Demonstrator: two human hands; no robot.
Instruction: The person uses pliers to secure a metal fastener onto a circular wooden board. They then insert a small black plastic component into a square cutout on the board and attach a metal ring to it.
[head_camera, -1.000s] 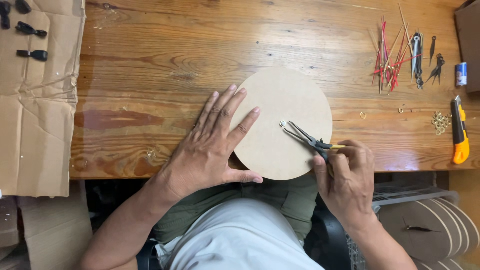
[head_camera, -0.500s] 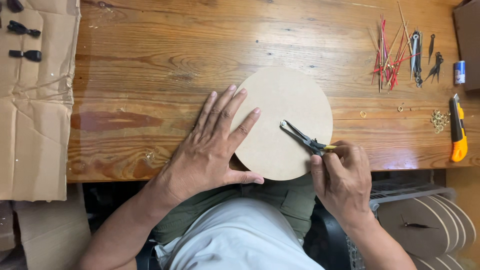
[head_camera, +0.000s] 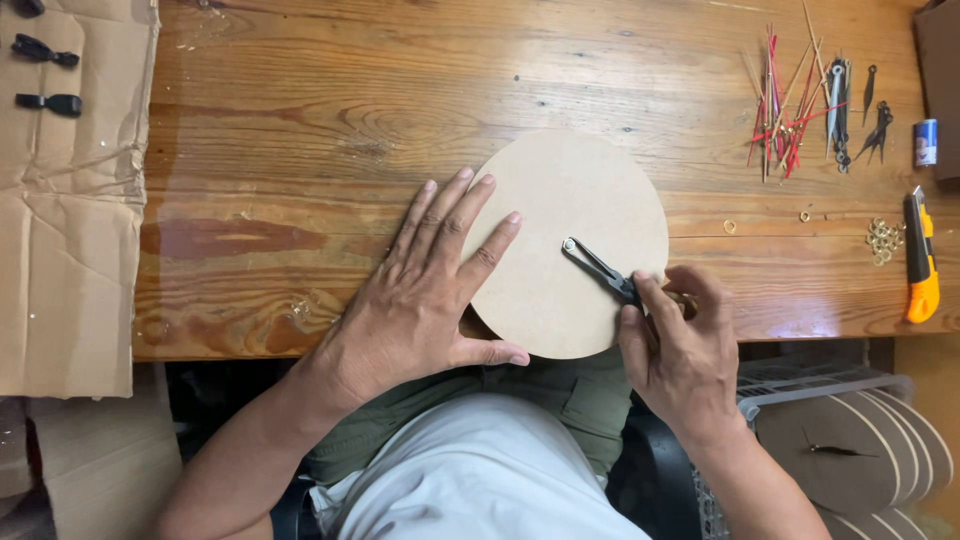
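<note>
A round tan wooden disc (head_camera: 575, 205) lies flat at the near edge of a wooden table (head_camera: 300, 140), overhanging it slightly. My left hand (head_camera: 420, 290) presses flat on the disc's left side, fingers spread. My right hand (head_camera: 680, 345) grips dark needle-nose pliers (head_camera: 598, 268), whose closed tips meet a small metal piece (head_camera: 568, 243) at the disc's centre.
A flattened cardboard sheet (head_camera: 60, 200) with small black parts covers the left. At the far right lie red and tan thin sticks (head_camera: 785, 100), dark clock hands (head_camera: 870, 110), small brass rings (head_camera: 884, 238) and a yellow utility knife (head_camera: 921, 258). More discs (head_camera: 860, 440) are stacked below right.
The plier tips have stayed at the disc's centre while my right hand shifted slightly. My left hand holds its place on the disc.
</note>
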